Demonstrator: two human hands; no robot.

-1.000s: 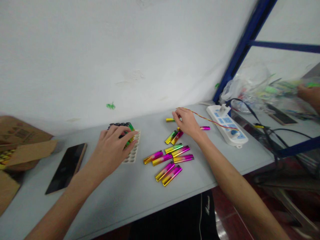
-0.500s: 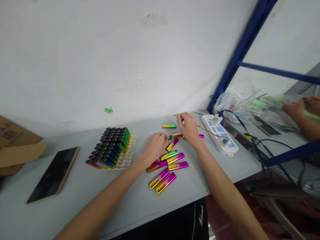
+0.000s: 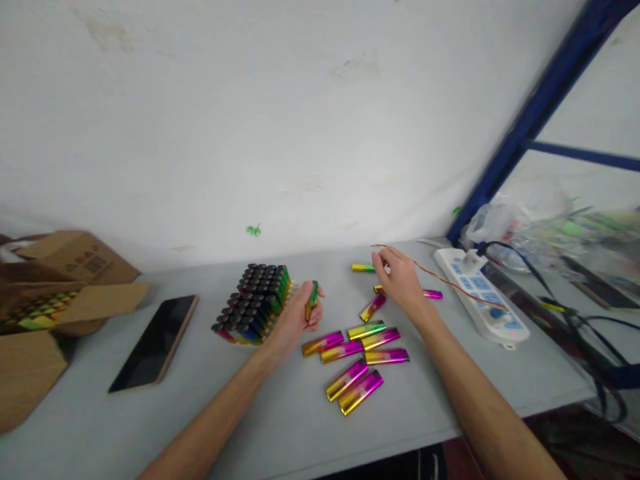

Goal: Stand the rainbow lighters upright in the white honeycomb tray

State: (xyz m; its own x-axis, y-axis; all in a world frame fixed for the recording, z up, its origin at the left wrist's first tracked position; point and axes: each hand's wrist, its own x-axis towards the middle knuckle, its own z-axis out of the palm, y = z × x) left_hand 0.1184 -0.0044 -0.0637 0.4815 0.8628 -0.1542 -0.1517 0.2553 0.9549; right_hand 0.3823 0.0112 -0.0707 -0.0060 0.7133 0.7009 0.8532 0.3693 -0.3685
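My left hand [image 3: 297, 310] is closed around a green-and-yellow lighter [image 3: 311, 301], which stands nearly upright at the edge of a pale tray [image 3: 273, 321]. Black-topped lighters [image 3: 257, 293] stand in tight rows in that tray, partly hidden by the hand. Over the back right of the table, my right hand [image 3: 400, 277] is pinched on a thin red-and-yellow wire [image 3: 450, 283], whose tip pokes out past the fingers. Below and between the hands lie several loose pink-and-gold lighters [image 3: 361, 392]. A green-and-yellow lighter [image 3: 363, 268] lies just left of my right hand.
A white power strip [image 3: 480, 293] with plugs sits to the right, beside a blue metal frame [image 3: 520, 133]. Left of the tray lies a dark phone-like device [image 3: 155, 343]. An open cardboard box [image 3: 95, 257] holds more lighters. Plastic bags [image 3: 500, 227] lie beyond the frame.
My left hand has lifted a green lighter from the loose group and moved left to the tray. My right hand keeps the wire at about the same place. The view has turned left.
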